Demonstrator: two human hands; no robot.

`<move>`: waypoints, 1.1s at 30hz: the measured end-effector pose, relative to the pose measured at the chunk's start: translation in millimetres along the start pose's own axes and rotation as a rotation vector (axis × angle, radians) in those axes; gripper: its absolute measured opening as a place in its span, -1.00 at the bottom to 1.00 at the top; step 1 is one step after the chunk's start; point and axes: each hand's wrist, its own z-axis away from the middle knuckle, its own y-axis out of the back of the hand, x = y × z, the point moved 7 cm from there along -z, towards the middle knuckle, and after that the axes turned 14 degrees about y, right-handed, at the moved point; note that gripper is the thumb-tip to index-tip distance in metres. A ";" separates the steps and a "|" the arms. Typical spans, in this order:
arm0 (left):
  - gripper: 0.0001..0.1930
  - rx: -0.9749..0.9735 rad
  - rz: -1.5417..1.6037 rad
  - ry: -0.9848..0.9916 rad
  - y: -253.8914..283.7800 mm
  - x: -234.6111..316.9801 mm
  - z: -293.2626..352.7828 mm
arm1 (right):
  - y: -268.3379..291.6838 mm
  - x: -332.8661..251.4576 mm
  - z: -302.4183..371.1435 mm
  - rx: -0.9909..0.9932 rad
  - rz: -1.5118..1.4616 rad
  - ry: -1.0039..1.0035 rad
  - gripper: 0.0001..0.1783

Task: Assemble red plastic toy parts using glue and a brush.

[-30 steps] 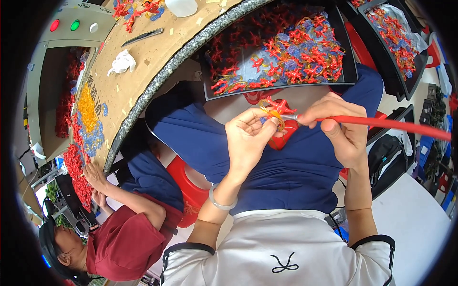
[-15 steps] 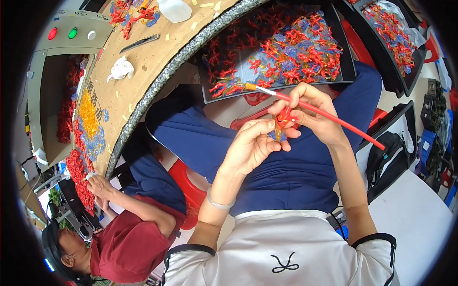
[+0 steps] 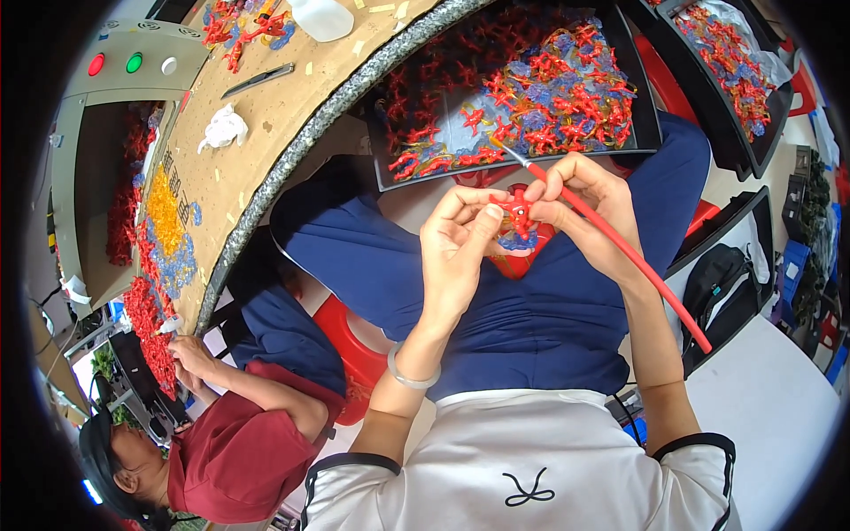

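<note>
Above my lap, a small red figurine (image 3: 517,211) with a translucent blue piece at its lower end is held between both hands. My left hand (image 3: 456,252) pinches it from the left with thumb and fingers. From the right, the thumb and forefinger of my right hand (image 3: 593,212) touch its other side. A paintbrush (image 3: 639,263) with a long red handle also rests in my right hand. Its bristles point up and left, near the front edge of a black tray (image 3: 382,168). Fingers cover parts of the figurine.
Red, blue and yellow figurines fill much of the tray. A curved stone-edged table (image 3: 292,97) bears a cutter knife (image 3: 258,80), a crumpled white tissue (image 3: 223,127) and a white bottle (image 3: 324,18). A co-worker in a maroon shirt (image 3: 243,451) sits at left. Another black tray (image 3: 753,146) stands right.
The figurine has turned upright, and both hands now grip its opposite sides. My left hand has shifted up; the brush slants more steeply, its handle end lower.
</note>
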 end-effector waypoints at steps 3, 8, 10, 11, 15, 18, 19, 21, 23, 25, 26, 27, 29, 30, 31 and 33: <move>-0.85 0.022 0.094 0.017 5.7 -0.8 -0.8 | -0.7 1.3 0.9 0.037 -0.167 -0.003 -0.80; -0.86 0.069 0.071 0.011 6.1 1.5 3.0 | -3.0 -0.4 5.1 0.054 -0.196 0.016 -0.78; -0.86 0.083 0.050 0.014 6.2 1.6 4.2 | -1.1 2.0 6.6 0.107 -0.205 -0.011 -0.78; -0.85 0.078 0.049 0.021 5.5 1.4 4.7 | -0.9 1.5 6.1 0.107 -0.205 -0.011 -0.78; -0.82 0.082 0.034 0.051 6.5 -0.6 2.6 | -3.0 -0.8 4.2 0.127 -0.250 -0.035 -0.77; -0.80 0.089 0.044 0.055 7.9 -0.5 2.6 | -4.8 -3.1 2.8 0.135 -0.250 -0.024 -0.76; -0.80 0.089 0.043 0.055 7.9 -0.4 2.6 | -5.2 -4.5 2.2 0.134 -0.256 -0.012 -0.76; -0.80 0.090 0.045 0.032 8.2 1.1 3.0 | -4.9 -6.4 2.3 0.135 -0.252 -0.010 -0.76; -0.80 0.086 0.041 0.026 7.9 2.2 3.5 | -4.4 -6.7 2.2 0.136 -0.248 -0.007 -0.76; -0.79 0.082 0.037 0.021 8.6 2.4 3.6 | -5.0 -6.8 2.0 0.128 -0.259 0.000 -0.76; -0.79 0.071 0.027 0.023 9.2 1.5 3.1 | -5.1 -7.0 2.1 0.127 -0.260 0.000 -0.76; -0.79 0.058 0.016 0.026 9.2 1.2 2.2 | -4.1 -7.1 2.7 0.138 -0.247 -0.007 -0.76; -0.78 0.021 0.022 0.046 8.6 1.4 -0.6 | -3.5 -6.8 3.3 0.148 -0.233 -0.013 -0.76; -0.76 -0.014 0.027 0.067 6.4 0.7 -1.7 | -2.3 -8.2 2.9 0.161 -0.196 0.018 -0.76; -0.76 -0.014 0.028 0.066 4.0 1.6 -1.6 | -1.3 -9.4 2.7 0.174 -0.159 0.049 -0.76; -0.71 -0.079 0.187 0.076 -5.8 2.9 -0.5 | -1.3 -5.7 4.8 0.215 -0.169 0.062 -0.76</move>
